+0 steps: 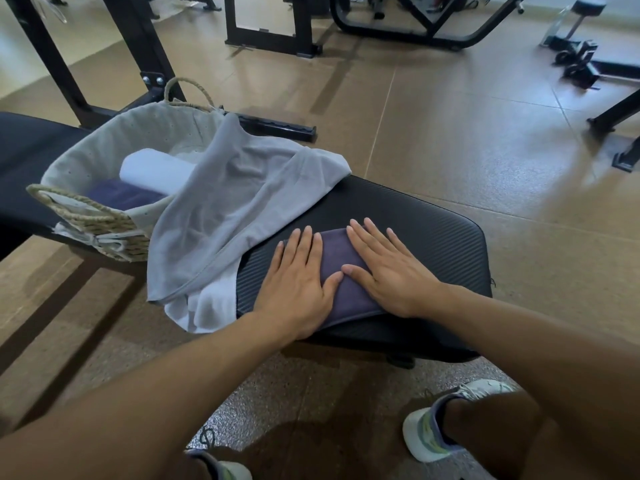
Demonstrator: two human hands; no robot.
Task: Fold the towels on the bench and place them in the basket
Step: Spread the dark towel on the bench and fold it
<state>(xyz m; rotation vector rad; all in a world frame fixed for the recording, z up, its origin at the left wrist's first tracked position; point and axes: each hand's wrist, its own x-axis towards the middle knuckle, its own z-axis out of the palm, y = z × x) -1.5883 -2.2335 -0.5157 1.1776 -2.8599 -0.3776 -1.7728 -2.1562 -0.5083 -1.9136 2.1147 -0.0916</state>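
Gym flooring and black machine frames are filling the background, while a padded black worktop point(433, 237) is running across the middle of the frame. Both hands are lying flat and open on a small folded purple towel point(341, 271) at lower centre; the left hand point(298, 282) is pressing its left half, the right hand point(391, 271) its right, and neither grip is closing on anything. To finish this fold well, the palms should be smoothing outward so the edges are lining up squarely before lifting. A grey towel point(228, 209) is sprawling unfolded beside it, draped over the rim of the woven basket point(97, 220) at left, where a white roll point(152, 171) and a dark towel point(121, 195) are already sitting.
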